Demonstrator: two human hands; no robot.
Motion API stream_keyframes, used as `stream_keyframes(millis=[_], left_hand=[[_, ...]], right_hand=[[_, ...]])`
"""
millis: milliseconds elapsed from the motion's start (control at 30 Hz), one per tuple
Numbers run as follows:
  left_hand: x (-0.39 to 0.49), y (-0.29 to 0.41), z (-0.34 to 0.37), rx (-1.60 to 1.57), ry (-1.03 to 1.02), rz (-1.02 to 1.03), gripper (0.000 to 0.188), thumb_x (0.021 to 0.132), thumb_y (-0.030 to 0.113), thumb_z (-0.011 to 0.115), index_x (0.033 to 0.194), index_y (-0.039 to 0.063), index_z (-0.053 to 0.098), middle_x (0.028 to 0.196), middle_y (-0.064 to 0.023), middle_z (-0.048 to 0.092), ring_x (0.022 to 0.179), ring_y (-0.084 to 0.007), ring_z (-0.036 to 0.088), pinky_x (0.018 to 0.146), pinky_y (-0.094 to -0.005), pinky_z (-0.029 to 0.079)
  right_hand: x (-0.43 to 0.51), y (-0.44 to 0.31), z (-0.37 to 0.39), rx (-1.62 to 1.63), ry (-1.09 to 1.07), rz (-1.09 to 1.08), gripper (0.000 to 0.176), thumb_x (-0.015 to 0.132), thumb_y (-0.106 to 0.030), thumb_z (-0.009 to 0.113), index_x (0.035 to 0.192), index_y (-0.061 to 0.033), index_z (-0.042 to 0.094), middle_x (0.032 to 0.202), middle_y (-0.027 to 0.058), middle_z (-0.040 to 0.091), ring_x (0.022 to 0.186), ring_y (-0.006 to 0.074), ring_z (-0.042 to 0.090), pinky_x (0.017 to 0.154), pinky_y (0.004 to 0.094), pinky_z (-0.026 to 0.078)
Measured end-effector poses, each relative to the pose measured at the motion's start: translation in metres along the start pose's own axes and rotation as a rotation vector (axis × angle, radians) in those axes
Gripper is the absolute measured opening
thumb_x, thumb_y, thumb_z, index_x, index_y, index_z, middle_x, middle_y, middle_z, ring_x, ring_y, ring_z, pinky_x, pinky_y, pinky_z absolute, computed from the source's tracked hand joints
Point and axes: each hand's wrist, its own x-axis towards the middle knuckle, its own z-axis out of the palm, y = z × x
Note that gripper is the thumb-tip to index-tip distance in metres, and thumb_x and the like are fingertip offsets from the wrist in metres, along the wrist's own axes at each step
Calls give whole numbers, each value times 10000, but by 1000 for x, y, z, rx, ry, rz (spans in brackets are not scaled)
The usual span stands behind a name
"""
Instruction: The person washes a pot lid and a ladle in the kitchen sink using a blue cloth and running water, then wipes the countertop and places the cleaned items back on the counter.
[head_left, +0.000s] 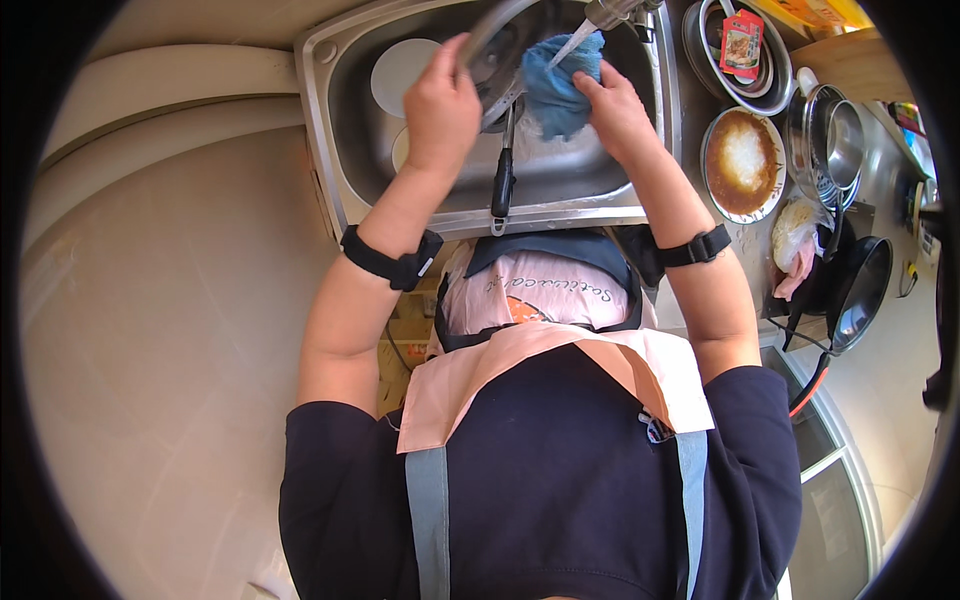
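Note:
My left hand (444, 112) grips the rim of a round, shiny metal vessel or lid (491, 56), blurred and tilted over the sink (465, 196). A wet blue cloth (559, 90) hangs from my right hand (616, 109), pinched between thumb and fingers. Water from the faucet (609, 12) runs onto the cloth. Below my hands, a black-handled utensil (503, 184) leans on the sink's front edge, its head partly hidden. A white plate (405, 75) lies in the basin left of my left hand, with another pale dish (400, 150) mostly covered by my wrist.
Right of the sink stand stacked metal bowls (780, 90) with a red packet (742, 43), a plate of brown liquid with white foam (742, 165), and steel pots (841, 142). Nearer are a plastic bag (799, 232) and a black frying pan (861, 296), its handle jutting out.

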Motion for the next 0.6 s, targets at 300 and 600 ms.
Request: stream_keyframes(millis=[300,600], left_hand=[[-38,5,21,208,-389,498,531,742,140,598,1224,6,422,1244,-159,458,1168,-293,424,977,-368,343],[-18,-67,3,-918,-247,-772,427,900,394,446,1153,52,481,1189,-110,505,1101,-222,466,943,-337,350]], right_hand=[[-10,-4,8,743,-223,209,216,807,-157,586,968,-17,550,895,77,598,856,185,580,774,321,456],[-13,20,-27,919,-217,293,307,737,-147,581,1011,-13,538,970,106,589,898,233,568,832,369,454]])
